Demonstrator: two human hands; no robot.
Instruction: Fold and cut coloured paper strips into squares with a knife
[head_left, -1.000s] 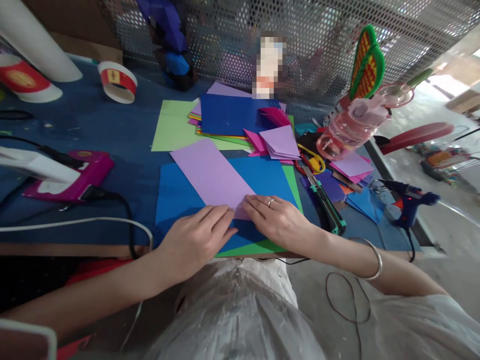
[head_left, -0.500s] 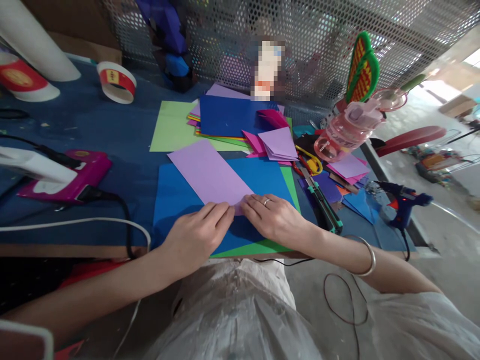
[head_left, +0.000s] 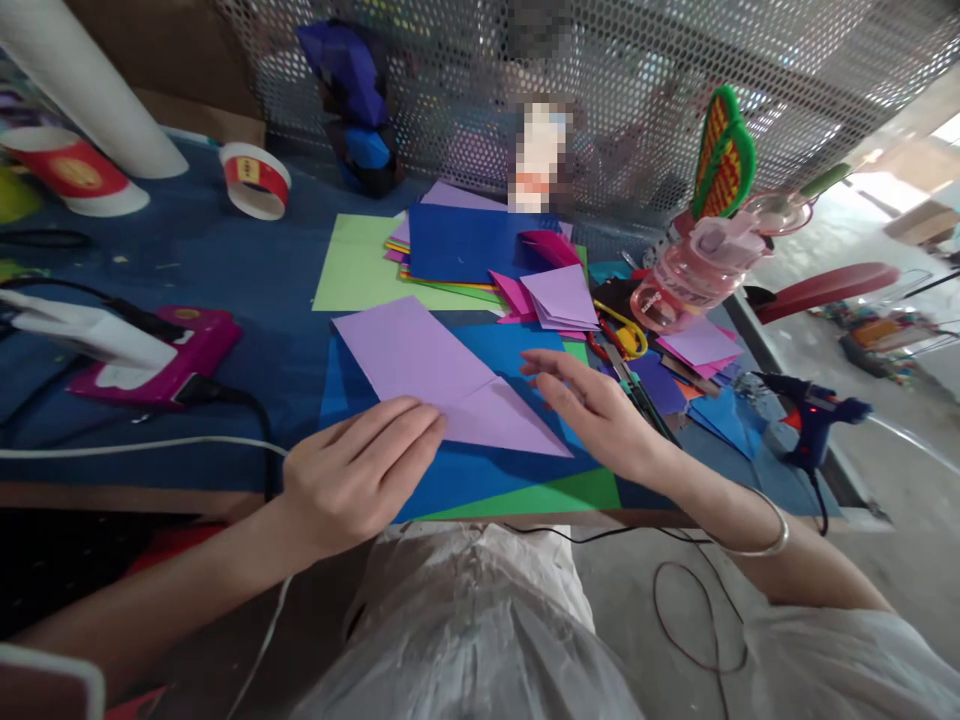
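The person's left hand (head_left: 364, 470) touches the folded lilac paper sheet (head_left: 424, 355) (pressing or pinching, one cannot tell) atop a flat blue paper sheet (head_left: 457, 478); the right hand (head_left: 604, 415), empty, fingers loosely bent, hovers just beside it.

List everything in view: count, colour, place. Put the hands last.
Table: one, blue, throughout
Blue sheet: one, blue, front
Lilac sheet: one, lilac, on blue sheet
Green sheet: one, green, under blue sheet
Paper stack: one, mixed, back centre
Mesh: one, grey, behind stack
Tube: one, white, back left
Cup: one, red-white, far left
Power strip: one, magenta, left
Scraps: count unclear, mixed, right
Cutter: one, black-teal, beside scraps
Bottle: one, pink, behind scraps
Glue gun: one, dark blue, far right
Left hand: one, bare, on lilac sheet
Right hand: one, bare, right of lilac sheet
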